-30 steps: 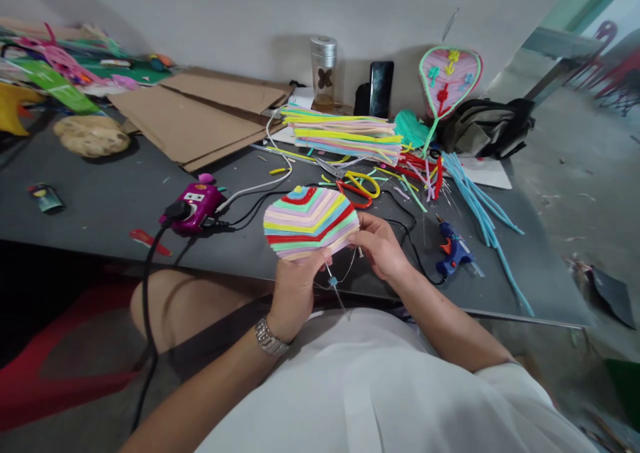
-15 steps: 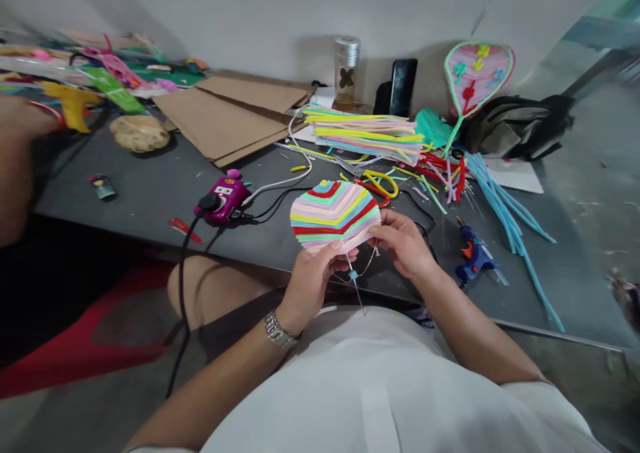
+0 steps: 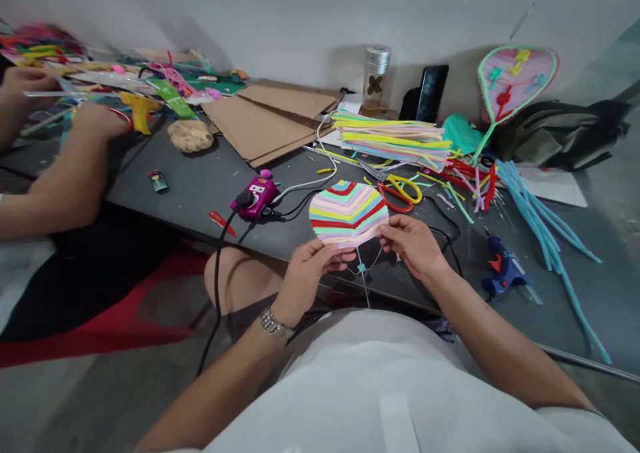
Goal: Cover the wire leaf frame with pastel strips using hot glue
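Observation:
Both hands hold a small hand fan (image 3: 349, 213) covered with striped pipe cleaners in red, yellow, green, blue, pink and lilac. My left hand (image 3: 311, 268) pinches its lower left edge, thumb on top. At the lower right edge, my right hand (image 3: 414, 246) grips it between thumb and fingers. Below the fan hangs a thin wire frame and stem (image 3: 364, 280) with a light blue knot on it. Scissors (image 3: 415, 190) with red and yellow handles lie just beyond my right hand.
Behind the fan lie a pipe-cleaner bundle (image 3: 393, 140) and cardboard sheets (image 3: 265, 123). A purple power socket (image 3: 260, 196) is left, a blue glue gun (image 3: 506, 266) and light blue pipe cleaners (image 3: 545, 226) right. A co-worker's hand (image 3: 97, 120) is near a yellow glue gun (image 3: 141, 110).
The view has turned left, showing more of the co-worker's hands. My left fingers have shifted outward along the fan's lower edge. My right hand keeps its grip.

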Tool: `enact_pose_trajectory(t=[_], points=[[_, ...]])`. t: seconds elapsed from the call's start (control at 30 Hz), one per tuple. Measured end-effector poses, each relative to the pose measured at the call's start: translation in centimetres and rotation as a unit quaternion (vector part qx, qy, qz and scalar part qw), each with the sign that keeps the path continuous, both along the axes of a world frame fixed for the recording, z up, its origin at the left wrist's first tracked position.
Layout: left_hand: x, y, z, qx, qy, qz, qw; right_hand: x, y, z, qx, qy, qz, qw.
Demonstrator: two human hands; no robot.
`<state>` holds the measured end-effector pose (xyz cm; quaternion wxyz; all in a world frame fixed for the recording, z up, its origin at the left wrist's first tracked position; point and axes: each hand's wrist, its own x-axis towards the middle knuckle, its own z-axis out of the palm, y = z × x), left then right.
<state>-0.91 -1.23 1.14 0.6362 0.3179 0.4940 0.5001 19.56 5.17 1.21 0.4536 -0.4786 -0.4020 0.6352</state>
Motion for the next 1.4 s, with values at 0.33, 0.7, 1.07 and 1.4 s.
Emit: enact_pose_trajectory(t=[0.33, 0.7, 1.07, 1.4], points=[[-4.6, 0.6, 0.4, 0.121, 0.453, -0.033, 0.883, 0.8, 2.6, -1.5, 0.042, -0.216, 0.002, 0.976], [-2.2, 2.7, -2.8, 0.408, 0.617, -0.050, 0.671, -0.4, -0.2, -1.6, 0.462, -0.537, 0.131, 0.693], [-2.6, 2.7, -2.6, 0.375, 0.615, -0.090, 0.688, -1.3, -0.7, -1.5, 0.470, -0.620, 0.218, 0.590], [-3.3, 3.6, -1.9, 0.400, 0.639, -0.121, 0.646, -2.3, -1.8, -0.6, 0.495, -0.660, 0.249, 0.507]])
